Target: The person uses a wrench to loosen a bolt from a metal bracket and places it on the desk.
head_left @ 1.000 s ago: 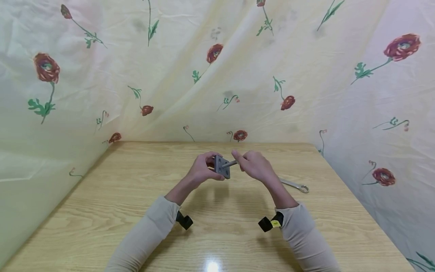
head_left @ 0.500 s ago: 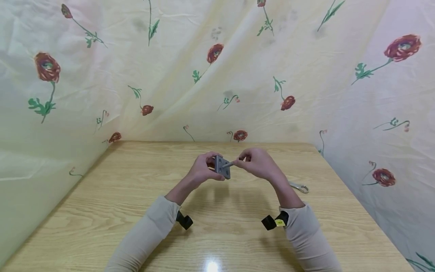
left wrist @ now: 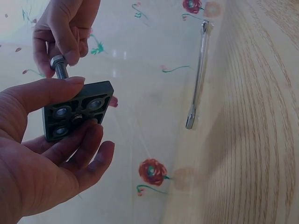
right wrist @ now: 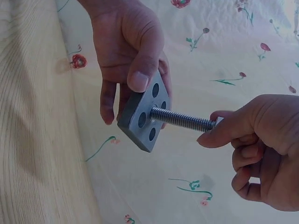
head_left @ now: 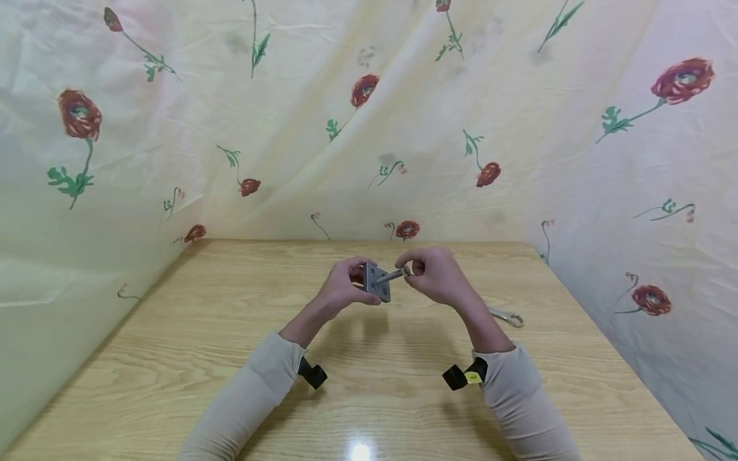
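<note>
My left hand (head_left: 344, 286) grips a square grey plate (right wrist: 148, 111) by its edges, thumb on one side and fingers on the other. Several round holes show in the plate's face. A threaded bolt (right wrist: 183, 120) stands out from the middle of that face. At its far end my right hand (head_left: 436, 275) pinches the hex head (left wrist: 58, 60) between thumb and index finger, the other fingers curled in. The plate's back, with recessed pockets and the bolt's tip (left wrist: 77, 117) in the centre, faces the left wrist camera. Both hands hold the work above the table.
On the wooden table (head_left: 202, 358), right of my right forearm, lies a silver combination wrench (head_left: 507, 317), partly hidden by that arm in the head view. A floral cloth (head_left: 288, 128) hangs behind the table and along both sides.
My right hand has shifted its fingers around the bolt head: the thumb-up hold has become a thumb-and-index pinch, with the wrist moved slightly right. The left hand and plate have stayed put.
</note>
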`<move>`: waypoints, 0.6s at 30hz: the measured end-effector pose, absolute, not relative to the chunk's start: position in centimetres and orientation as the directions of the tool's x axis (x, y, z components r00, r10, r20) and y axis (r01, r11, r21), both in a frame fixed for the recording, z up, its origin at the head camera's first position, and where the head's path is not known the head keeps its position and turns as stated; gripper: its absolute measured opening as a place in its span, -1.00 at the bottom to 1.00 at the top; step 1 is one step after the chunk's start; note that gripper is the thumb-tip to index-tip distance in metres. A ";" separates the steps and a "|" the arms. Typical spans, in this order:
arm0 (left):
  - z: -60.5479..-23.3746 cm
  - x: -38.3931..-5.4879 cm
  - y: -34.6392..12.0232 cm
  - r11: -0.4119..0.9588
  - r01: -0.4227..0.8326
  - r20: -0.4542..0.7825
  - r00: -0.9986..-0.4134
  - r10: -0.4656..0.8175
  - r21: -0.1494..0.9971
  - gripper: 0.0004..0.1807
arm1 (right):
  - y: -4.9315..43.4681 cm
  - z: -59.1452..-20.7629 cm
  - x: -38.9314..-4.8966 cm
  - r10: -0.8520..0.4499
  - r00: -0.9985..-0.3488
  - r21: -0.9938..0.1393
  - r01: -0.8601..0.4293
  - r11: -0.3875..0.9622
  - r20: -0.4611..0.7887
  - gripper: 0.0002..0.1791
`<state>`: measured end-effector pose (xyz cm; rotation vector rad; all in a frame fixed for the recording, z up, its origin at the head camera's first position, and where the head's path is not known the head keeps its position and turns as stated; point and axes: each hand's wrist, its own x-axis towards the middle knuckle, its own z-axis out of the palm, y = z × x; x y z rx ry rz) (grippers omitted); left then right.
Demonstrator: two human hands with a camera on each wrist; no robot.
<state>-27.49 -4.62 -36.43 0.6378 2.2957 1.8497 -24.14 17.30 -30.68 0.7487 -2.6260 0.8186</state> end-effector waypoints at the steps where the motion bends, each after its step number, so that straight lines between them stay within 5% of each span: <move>1: -36.4 -27.5 -4.6 0.164 0.245 0.163 -0.903 0.397 0.956 -0.27 | 17.4 -30.7 -24.1 -0.406 -0.808 -0.416 -0.574 0.706 0.427 -0.78; 4: -36.4 -27.5 -4.6 0.177 0.252 0.165 -0.902 0.398 0.951 -0.27 | 17.6 -30.7 -24.1 -0.435 -0.798 -0.381 -0.588 0.714 0.418 -0.71; 9: -36.2 -27.4 -4.6 0.184 0.260 0.168 -0.900 0.403 0.948 -0.27 | 18.0 -30.6 -24.2 -0.350 -0.888 -0.470 -0.456 0.756 0.298 -0.58; 15: -36.5 -27.5 -4.6 0.187 0.267 0.176 -0.901 0.398 0.945 -0.28 | 17.4 -31.6 -24.8 -0.221 -0.965 -0.570 -0.260 0.779 0.138 -0.10; 18: -36.7 -27.6 -4.6 0.186 0.266 0.175 -0.900 0.399 0.946 -0.27 | 16.9 -31.8 -24.6 -0.213 -0.971 -0.582 -0.234 0.779 0.106 -0.12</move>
